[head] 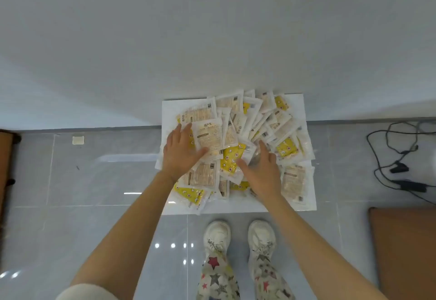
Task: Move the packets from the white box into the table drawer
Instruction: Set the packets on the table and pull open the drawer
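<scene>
Packets: a heaped pile of flat plastic sachets (238,144), some white with tan printed labels, some yellow with small star-like marks, filling the white box and spilling over its edges.
White box: a low, shallow white rectangular box (304,108) on the grey tiled floor, its far edge against the pale wall.
Left hand: the left hand (180,152) lies palm down on the left part of the pile, fingers stretched toward the far side, thumb out to the right and pressing on a white, tan-labelled packet (208,138); whether it grips that packet I cannot tell.
Right hand: the right hand (262,172) rests palm down on the near-middle of the pile, fingers loosely parted, fingertips touching clear-edged sachets beside a yellow packet (230,159); nothing is visibly pinched.
Feet: white lace-up shoes (239,236) and star-print trousers stand just near of the box.
Right side: black cables (398,158) lie on the tiles, with a brown flat panel (403,250) nearer.
Left side: a dark brown wooden edge (4,170) at the frame border.
</scene>
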Demonstrator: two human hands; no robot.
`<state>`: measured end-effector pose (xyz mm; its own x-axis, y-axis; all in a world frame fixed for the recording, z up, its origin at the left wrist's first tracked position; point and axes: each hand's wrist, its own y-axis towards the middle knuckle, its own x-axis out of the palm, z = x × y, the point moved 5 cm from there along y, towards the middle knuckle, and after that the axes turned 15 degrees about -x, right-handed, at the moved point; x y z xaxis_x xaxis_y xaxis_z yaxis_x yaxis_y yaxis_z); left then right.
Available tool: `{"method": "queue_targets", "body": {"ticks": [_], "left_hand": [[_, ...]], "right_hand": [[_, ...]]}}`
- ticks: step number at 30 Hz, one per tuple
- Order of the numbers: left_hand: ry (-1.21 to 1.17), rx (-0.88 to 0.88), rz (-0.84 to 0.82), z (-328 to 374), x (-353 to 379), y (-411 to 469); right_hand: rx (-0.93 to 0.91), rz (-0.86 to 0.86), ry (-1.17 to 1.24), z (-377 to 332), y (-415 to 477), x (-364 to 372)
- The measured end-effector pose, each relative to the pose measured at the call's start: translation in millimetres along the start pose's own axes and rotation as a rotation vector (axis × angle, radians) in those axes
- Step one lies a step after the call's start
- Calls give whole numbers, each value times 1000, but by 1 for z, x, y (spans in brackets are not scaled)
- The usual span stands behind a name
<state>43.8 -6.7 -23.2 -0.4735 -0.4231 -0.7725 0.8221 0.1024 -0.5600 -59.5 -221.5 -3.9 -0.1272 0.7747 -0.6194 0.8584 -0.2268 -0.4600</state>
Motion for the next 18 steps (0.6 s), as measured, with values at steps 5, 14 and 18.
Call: {"method": "queue_targets", "body": {"ticks": [5,14,18], "left_hand": [[-51,-36,-11,2,7,24],[-109,-55,30,-2,3,6],[-169,-133,-20,-4,2,1]], "right_hand": [[67,46,50,2,17,18],[89,192,300,2,13,18],[103,180,445,1,7,18]]}}
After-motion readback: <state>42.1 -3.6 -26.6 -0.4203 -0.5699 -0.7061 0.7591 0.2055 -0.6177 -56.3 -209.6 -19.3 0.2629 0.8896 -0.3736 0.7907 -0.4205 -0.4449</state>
